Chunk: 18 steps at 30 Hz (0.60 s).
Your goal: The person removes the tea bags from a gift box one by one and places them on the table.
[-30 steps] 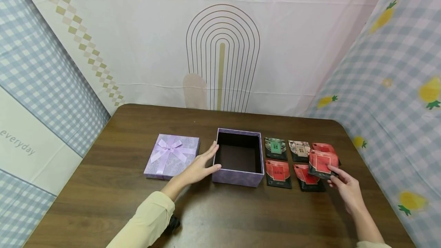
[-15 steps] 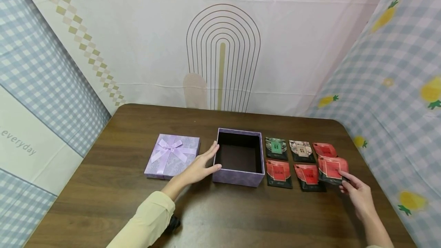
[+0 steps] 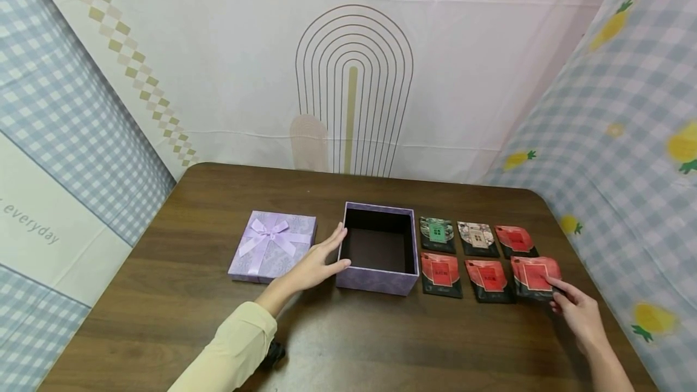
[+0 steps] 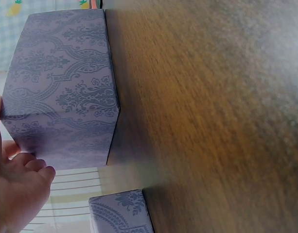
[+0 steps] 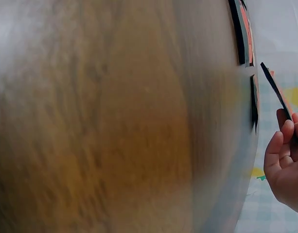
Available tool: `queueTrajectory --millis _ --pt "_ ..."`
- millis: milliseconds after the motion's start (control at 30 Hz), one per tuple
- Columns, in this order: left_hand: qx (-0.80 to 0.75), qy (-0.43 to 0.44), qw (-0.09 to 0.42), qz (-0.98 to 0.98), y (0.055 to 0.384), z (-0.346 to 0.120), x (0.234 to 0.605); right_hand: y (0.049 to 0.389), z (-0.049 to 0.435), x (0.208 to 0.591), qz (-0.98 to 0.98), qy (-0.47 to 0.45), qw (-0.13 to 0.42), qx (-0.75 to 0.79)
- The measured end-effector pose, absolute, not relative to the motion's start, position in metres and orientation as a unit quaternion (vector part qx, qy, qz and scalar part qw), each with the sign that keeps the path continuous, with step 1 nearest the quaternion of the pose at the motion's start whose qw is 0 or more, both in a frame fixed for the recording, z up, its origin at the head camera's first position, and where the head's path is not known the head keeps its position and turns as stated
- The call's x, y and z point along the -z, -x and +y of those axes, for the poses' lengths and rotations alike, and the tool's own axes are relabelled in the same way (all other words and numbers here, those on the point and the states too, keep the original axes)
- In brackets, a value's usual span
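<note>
In the head view, my left hand (image 3: 313,265) rests with straight fingers against the left wall of an open purple patterned gift box (image 3: 377,281), dark inside. The left wrist view shows that hand (image 4: 22,179) at the box (image 4: 61,73). On the right, my right hand (image 3: 579,316) pinches a red and black packet (image 3: 536,276) by its near right corner. The right wrist view has this packet (image 5: 276,90) tilted above the table, fingers and thumb of the hand (image 5: 287,165) on its edge. Its left side looks doubled in the head view; I cannot tell whether two packets are held.
Left of the box lies its purple lid (image 3: 272,245) with a ribbon bow. Beside the box's right are a green packet (image 3: 437,235), a beige packet (image 3: 478,239) and red ones (image 3: 441,274), (image 3: 490,280), (image 3: 517,241) on the brown table (image 3: 381,343).
My right hand has moved right and slightly nearer with the red packet, from over the neighbouring red packet to the right end of the near row. The left hand and box stayed put.
</note>
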State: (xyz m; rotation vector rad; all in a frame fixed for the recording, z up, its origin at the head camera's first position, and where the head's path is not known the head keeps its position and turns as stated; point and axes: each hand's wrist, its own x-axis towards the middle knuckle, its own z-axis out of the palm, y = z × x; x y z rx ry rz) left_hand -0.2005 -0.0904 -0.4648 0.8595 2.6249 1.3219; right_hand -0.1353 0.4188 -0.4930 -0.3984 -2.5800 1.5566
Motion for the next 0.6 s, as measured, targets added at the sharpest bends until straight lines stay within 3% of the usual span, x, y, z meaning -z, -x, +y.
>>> queueTrajectory --millis 600 --pt "-0.429 -0.277 0.043 0.859 0.1988 -0.0918 0.4648 0.1394 0.4283 0.5002 -0.912 0.124 -0.019 -0.390"
